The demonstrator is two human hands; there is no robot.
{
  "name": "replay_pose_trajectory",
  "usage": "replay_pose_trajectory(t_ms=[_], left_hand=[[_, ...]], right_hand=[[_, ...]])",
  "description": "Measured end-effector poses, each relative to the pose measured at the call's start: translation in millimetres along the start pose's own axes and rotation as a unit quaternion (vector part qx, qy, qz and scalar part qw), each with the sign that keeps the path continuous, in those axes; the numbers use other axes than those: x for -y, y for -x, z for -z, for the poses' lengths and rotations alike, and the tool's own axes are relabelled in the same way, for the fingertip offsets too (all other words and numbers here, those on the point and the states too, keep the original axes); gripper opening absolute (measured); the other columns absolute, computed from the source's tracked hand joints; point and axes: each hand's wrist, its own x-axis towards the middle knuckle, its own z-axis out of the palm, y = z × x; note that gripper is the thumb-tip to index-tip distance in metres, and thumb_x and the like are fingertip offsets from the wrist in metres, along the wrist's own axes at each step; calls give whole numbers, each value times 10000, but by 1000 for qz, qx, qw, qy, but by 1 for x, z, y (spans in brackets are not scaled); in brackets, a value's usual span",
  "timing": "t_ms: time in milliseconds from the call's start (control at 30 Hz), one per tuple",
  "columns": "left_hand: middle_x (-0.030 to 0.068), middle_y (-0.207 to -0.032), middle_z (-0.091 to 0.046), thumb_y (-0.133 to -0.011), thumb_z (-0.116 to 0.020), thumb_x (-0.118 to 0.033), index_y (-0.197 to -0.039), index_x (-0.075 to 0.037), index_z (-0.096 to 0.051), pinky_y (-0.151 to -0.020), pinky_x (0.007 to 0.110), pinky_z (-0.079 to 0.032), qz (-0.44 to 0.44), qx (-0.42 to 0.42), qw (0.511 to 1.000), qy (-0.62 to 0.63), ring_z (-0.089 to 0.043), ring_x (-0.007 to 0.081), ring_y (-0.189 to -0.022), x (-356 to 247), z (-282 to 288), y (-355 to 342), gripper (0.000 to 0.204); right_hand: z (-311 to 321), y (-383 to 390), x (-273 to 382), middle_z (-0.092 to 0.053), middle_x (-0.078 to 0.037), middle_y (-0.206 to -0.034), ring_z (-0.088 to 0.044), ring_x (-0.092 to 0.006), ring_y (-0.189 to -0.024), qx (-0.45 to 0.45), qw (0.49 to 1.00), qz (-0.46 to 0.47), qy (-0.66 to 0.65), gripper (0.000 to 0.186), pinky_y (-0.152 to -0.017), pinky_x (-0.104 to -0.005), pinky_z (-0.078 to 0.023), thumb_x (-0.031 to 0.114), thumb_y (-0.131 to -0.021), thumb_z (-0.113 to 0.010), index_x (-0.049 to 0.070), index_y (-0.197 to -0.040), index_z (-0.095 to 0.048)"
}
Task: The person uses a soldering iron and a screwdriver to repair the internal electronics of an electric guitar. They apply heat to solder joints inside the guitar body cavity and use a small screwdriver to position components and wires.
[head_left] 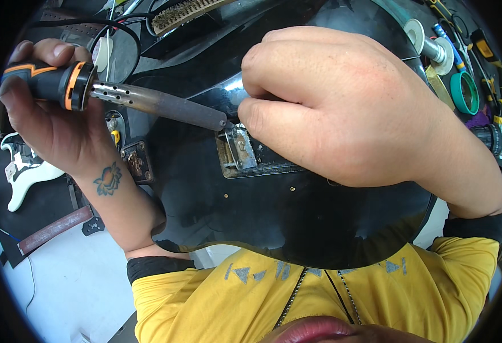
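Observation:
My left hand (pixel 54 123) grips a soldering iron (pixel 162 106) by its black and orange handle, the barrel slanting down to the right. Its tip meets or nearly meets the upper edge of a metal block (pixel 242 150) in the cavity of a glossy black guitar body (pixel 251 220). Over the right part of that cavity, my right hand (pixel 348 108) is closed in a pinch, thumb and forefinger beside the block. What those fingers hold is hidden. The body lies across in front of my yellow shirt.
A wire spool (pixel 432 50), a green tape ring (pixel 464 92) and several hand tools lie at the right. Behind are a bristle brush (pixel 188 16) and a black cable (pixel 132 54). A white miniature guitar-shaped piece (pixel 37 174) and a reddish-brown bar (pixel 55 230) lie at the left.

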Motion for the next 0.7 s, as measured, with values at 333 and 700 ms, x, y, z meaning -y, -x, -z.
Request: replay_pose_trajectory(t_ms=[333,700], left_hand=[[139,-957,-588,-922,-784,-371,-1174,-45,-527,-731,326,-409,10,10,1000,8,-527,194,-818,2,2,3,485],[210,-988,-656,-1038,-583,-423,-1231,11,-580,-668,308,-530,2,65,992,110,-621,237,-776,6,18,-1,476]], right_hand=[[-15,9,-4,-581,-96,-825,-616,-260,-752,-108,992,54,27,161,-610,-360,-511,86,-715,-734,-19,-818,-667],[-3,4,2,-542,-81,-805,-589,-257,-734,-14,998,2,65,102,-614,-371,-477,92,-789,-716,27,-800,-638]])
